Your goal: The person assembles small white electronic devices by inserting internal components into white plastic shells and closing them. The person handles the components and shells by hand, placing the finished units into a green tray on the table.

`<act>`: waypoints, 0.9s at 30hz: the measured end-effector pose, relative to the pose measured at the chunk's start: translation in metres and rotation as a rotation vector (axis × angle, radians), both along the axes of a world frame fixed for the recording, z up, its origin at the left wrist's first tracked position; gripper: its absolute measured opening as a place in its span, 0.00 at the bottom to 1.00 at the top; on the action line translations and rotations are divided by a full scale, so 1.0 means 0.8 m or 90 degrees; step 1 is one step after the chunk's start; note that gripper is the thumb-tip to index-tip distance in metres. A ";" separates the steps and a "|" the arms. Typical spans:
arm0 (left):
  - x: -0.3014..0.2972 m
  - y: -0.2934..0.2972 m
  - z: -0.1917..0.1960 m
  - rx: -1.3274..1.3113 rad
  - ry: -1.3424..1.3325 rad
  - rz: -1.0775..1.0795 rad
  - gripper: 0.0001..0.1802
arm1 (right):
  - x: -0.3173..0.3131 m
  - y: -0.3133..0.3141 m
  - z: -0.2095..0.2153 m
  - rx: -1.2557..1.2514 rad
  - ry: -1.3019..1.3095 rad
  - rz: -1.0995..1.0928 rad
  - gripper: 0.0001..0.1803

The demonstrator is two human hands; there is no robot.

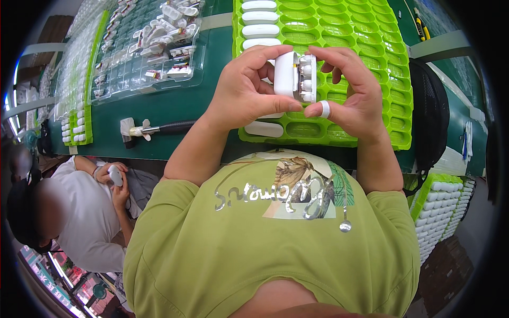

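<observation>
Over the near part of a bright green tray (pixel 395 100), my two hands hold the parts of a small white case, which looks like an earbud charging case. Between the thumb and fingers of my left hand (pixel 238 87) is the rounded white shell (pixel 283 75). My right hand (pixel 356 95), with a white band round its thumb, pinches the inner insert (pixel 307 79) by its edge. The insert sits at the shell's open side, partly out of it, with its moulded face towards the right. White oval pieces (pixel 260 31) fill cells along the tray's left column.
Clear plastic trays (pixel 180 87) with loose white parts stand at the back left. A hammer (pixel 154 129) lies left of my left forearm. A black bag (pixel 430 116) is at the tray's right. Another person (pixel 87 222) sits at left; stacked green trays (pixel 440 206) stand lower right.
</observation>
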State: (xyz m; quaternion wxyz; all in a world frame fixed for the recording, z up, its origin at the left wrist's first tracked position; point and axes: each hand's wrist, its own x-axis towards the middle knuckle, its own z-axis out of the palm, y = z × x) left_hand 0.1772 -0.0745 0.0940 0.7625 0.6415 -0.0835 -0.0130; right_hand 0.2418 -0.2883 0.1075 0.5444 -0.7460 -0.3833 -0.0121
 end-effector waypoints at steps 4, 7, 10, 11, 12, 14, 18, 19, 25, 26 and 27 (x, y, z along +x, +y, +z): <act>0.001 0.000 -0.003 0.010 -0.003 0.009 0.43 | 0.002 -0.002 0.000 -0.046 -0.015 -0.017 0.39; 0.001 -0.001 -0.003 -0.019 -0.001 -0.005 0.42 | 0.003 -0.002 0.001 -0.042 -0.029 -0.006 0.38; 0.000 -0.004 0.000 -0.058 -0.007 -0.027 0.42 | 0.002 0.001 0.000 -0.025 0.007 -0.008 0.38; 0.001 -0.004 0.000 -0.058 -0.009 -0.029 0.42 | 0.002 0.000 -0.001 -0.030 0.008 -0.010 0.37; 0.001 -0.004 0.001 -0.058 -0.012 -0.032 0.43 | 0.002 0.000 0.000 -0.034 0.008 -0.011 0.37; 0.002 -0.002 0.000 -0.040 -0.028 -0.036 0.43 | 0.003 -0.002 0.000 -0.038 0.018 -0.008 0.37; 0.001 0.002 -0.001 0.057 -0.092 -0.035 0.42 | 0.001 -0.005 0.007 -0.056 0.040 0.005 0.36; 0.001 0.002 -0.001 0.085 -0.109 -0.031 0.42 | 0.002 -0.005 0.010 -0.066 0.042 0.007 0.36; 0.000 -0.012 -0.005 0.005 -0.063 -0.014 0.42 | 0.005 -0.010 0.009 -0.059 -0.021 0.008 0.36; 0.001 -0.011 -0.006 0.032 -0.072 -0.010 0.42 | 0.006 -0.010 0.010 -0.057 -0.032 0.009 0.36; 0.001 -0.009 -0.007 0.059 -0.080 -0.005 0.42 | 0.006 -0.009 0.011 -0.055 -0.042 0.010 0.36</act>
